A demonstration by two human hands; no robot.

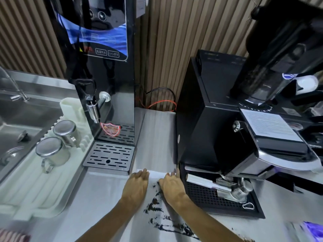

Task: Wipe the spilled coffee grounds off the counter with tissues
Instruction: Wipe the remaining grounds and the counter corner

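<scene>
Desk (97, 193): pale, smooth. Black grinder (197, 123) is taken as reference. A white tissue (155, 174) is laid flat just left of its base. Coffee grounds (155, 206) are scattered in streaks front-left of it. A water boiler (104, 75) with slotted drip tray (109, 157) is stood further left, and a white drying tray (24, 193) beyond that. A perforated black tray (218, 198) is set directly in front.

Tissue (157, 174) blurred, purple object (312, 230) blurred at right edge, striped cloth (12, 235) cut off bottom left
</scene>
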